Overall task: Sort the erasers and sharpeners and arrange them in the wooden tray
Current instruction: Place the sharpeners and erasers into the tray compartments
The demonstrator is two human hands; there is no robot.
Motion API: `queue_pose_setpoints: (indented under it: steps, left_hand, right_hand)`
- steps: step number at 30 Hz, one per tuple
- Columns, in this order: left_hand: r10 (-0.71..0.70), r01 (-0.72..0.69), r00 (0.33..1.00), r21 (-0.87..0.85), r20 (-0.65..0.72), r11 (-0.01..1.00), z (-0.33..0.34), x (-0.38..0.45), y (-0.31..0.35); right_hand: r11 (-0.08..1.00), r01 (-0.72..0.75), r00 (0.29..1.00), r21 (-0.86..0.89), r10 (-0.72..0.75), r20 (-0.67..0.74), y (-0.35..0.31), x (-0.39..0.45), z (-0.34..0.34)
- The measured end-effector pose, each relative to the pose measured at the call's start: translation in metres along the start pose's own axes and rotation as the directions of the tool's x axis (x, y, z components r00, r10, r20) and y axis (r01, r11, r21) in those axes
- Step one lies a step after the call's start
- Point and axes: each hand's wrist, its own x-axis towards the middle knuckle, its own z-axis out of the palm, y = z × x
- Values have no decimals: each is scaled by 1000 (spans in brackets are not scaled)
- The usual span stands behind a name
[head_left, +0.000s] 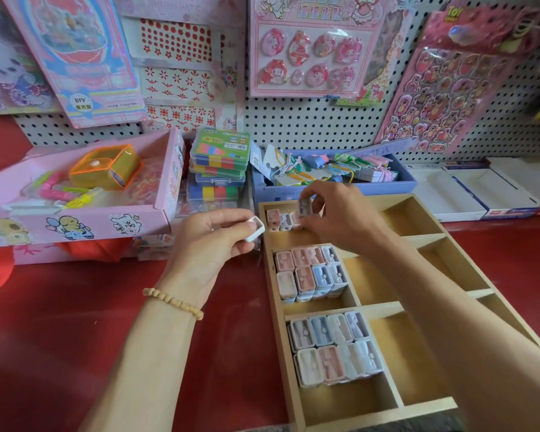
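Grip: right hand (334,213) pinches a small grey sharpener (303,208) between thumb and fingertips, held just above the far-left compartment of the wooden tray (424,235). Left hand (206,241) pinches a white rectangular piece (255,228), a lid or an eraser (cannot tell which), just left of the tray's far corner; a beaded bracelet (172,302) sits on that wrist.

Red counter (75,338): bears all items listed.

Pegboard wall (309,120): hung with sticker sheets and packaged sets.

Wooden tray: light wood, divided into compartments, lying at the right of the counter.

Pink cardboard box (75,219): left of the tray, holding an orange transparent case (106,166) and neon tubes.

Blue box (334,185): behind the tray, filled with tagged trinkets.

Stack of clear plastic cases (219,166): between the two boxes, with coloured contents.

Near-left compartment: block of pastel pieces (334,347), blue, white and one pink, packed in two rows.

Middle-left compartment: similar block (309,272), mostly pink with some blue and white, stacked at least two deep.

Far-left compartment: short row of sharpeners (281,220) standing against the far-left corner, directly below the held sharpener.
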Motion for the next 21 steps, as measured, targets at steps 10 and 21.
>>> queue_pose_setpoints:
  steps: [10, 21]
  left_hand:
    - [18, -17, 999, 28, -27, 999, -5, 5, 3]
    - [55, -41, 992, 130, -111, 991, -6, 12, 0]
  right_hand:
    - [972, 19, 995, -235, 4, 98, 1, 22, 29]
    - [978, -2, 996, -209, 20, 87, 1, 25, 35]
